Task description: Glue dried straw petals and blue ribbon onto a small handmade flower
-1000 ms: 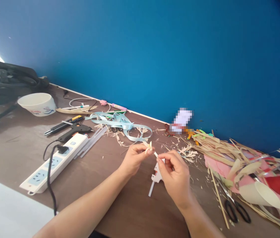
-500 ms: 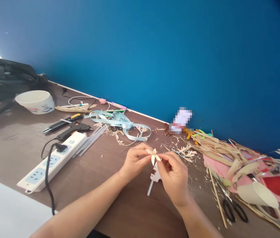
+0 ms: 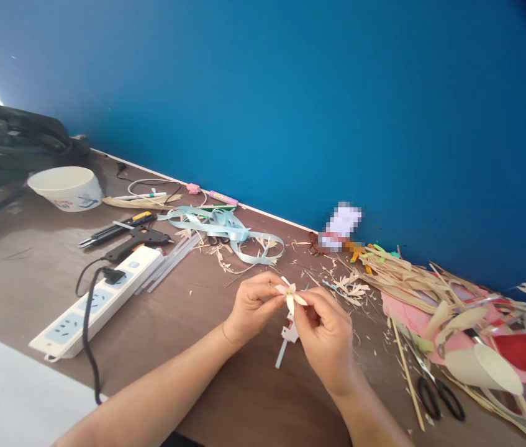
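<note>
Both my hands meet over the brown table (image 3: 25, 273). My left hand (image 3: 252, 305) pinches a small cream leaf-strip flower (image 3: 291, 293) from the left. My right hand (image 3: 325, 338) pinches the same flower from the right, fingers curled. Beneath them on the table lies a white cut paper piece (image 3: 287, 340).
A white power strip (image 3: 99, 299) with a black plug, a black glue gun (image 3: 136, 241), clear glue sticks, a utility knife, light blue ribbon (image 3: 225, 231) and a white bowl (image 3: 66, 188) lie at left. Dried leaf strips (image 3: 412, 279), pink paper, a paper cone (image 3: 486, 367) and black scissors (image 3: 439, 394) fill the right.
The little flower has been turned between my fingers so its petals now show; both hands shifted slightly lower and right. The view drifted a little.
</note>
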The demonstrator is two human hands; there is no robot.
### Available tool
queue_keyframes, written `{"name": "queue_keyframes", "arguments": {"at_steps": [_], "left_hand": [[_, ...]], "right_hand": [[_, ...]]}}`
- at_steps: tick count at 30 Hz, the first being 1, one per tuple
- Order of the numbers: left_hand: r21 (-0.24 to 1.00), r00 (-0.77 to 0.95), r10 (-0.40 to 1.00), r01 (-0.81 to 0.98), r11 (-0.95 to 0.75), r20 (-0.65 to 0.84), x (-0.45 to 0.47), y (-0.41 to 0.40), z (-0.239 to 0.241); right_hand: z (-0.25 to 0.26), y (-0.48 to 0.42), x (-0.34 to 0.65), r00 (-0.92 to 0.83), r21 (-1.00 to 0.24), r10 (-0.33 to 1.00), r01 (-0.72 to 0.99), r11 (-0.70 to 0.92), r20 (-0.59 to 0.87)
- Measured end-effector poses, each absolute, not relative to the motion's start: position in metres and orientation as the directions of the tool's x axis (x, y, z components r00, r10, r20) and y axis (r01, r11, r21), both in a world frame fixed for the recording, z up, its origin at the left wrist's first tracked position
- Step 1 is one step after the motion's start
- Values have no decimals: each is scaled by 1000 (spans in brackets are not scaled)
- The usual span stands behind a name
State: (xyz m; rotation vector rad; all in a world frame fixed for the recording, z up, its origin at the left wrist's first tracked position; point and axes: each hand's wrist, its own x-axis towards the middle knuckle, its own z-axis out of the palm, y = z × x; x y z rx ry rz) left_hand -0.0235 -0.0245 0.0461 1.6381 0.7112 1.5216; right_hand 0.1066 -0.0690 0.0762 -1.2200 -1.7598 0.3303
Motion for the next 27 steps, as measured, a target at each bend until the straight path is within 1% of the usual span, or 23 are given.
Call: {"name": "queue_keyframes", "arguments": {"at_steps": [3,5,7,9,11,12,14,16,18,20,23,27], "left_hand": [[880,147,871,-157,-448,469,-21,-24,46],[917,163,919,-242,-316,359,-19,-22,44],[918,185,957,-370,-141,222,-17,-18,41],[866,217,970,-500,15,109,-16,-14,37],[796,266,963,-589,138,31,-15,-11,35],[765,293,956,-616,190,-2,-15,-10,34],[718,336,940,-641,271,-55,-14,-9,33],[715,356,933,-636,290,-62,-14,-9,32],[746,364,931,-615,255,-18,-13,-11,32],[779,371,927,-595,200,45,-13,-14,33],[805,368,921,-581,122,126,-13,-17,36],[821,377,904,-569,57,199,-14,-21,41]], "right_hand": [[78,-68,108,-79,-656,863,615,436,499],[78,-66,109,-72,-679,890,619,394,451],[76,-64,111,-55,-741,927,585,331,371],[73,-61,114,-35,-822,963,513,245,265],[71,-58,116,-13,-884,985,438,161,173],[70,-57,117,-4,-902,989,410,136,148],[70,-54,117,8,-906,987,398,144,161],[70,-52,116,3,-880,976,433,197,220],[70,-51,115,-8,-861,970,458,220,244],[70,-51,115,-12,-882,981,436,178,192],[71,-52,118,-49,-930,996,358,83,70],[75,-55,121,-94,-972,996,234,14,-8]]}}
